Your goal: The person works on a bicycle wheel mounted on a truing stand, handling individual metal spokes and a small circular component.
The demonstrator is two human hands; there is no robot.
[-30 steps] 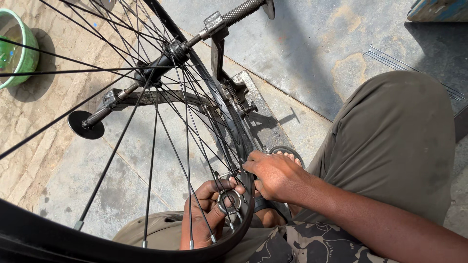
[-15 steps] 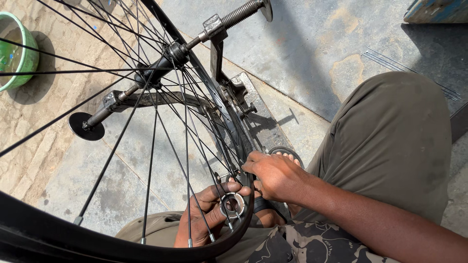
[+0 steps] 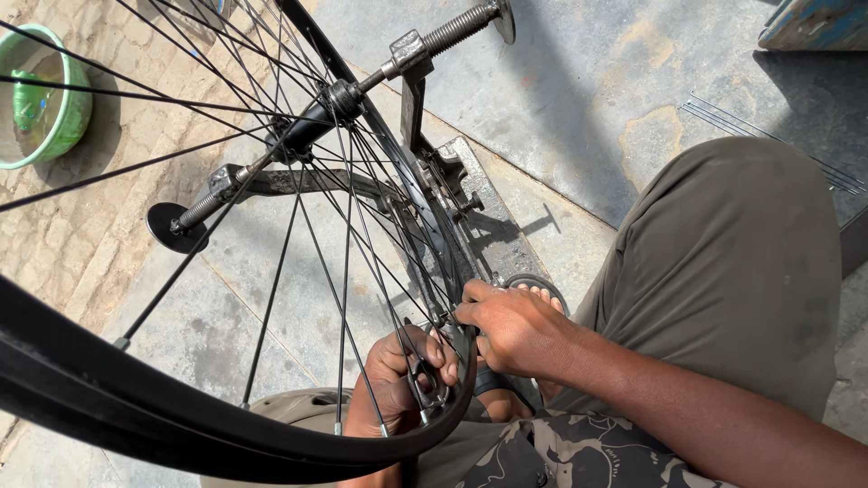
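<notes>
Bicycle wheel (image 3: 298, 271): right hand (image 3: 515, 330) pinches its rim (left hand (image 3: 402, 380) clasps a spoke wrench (image 3: 432, 384)).

wheel rim (image 3: 181, 425) black | basin (image 3: 77, 108) green | trousers (image 3: 723, 262) olive

I'm looking down at what reads as an outdoor cycle repair spot on sunlit paved ground. A spoked bicycle wheel (image 3: 271, 271) sits mounted in a metal truing stand (image 3: 425, 136). Left of the stand a green basin (image 3: 45, 99) rests on stone paving; loose spokes (image 3: 768, 136) lie on concrete to its right.
</notes>
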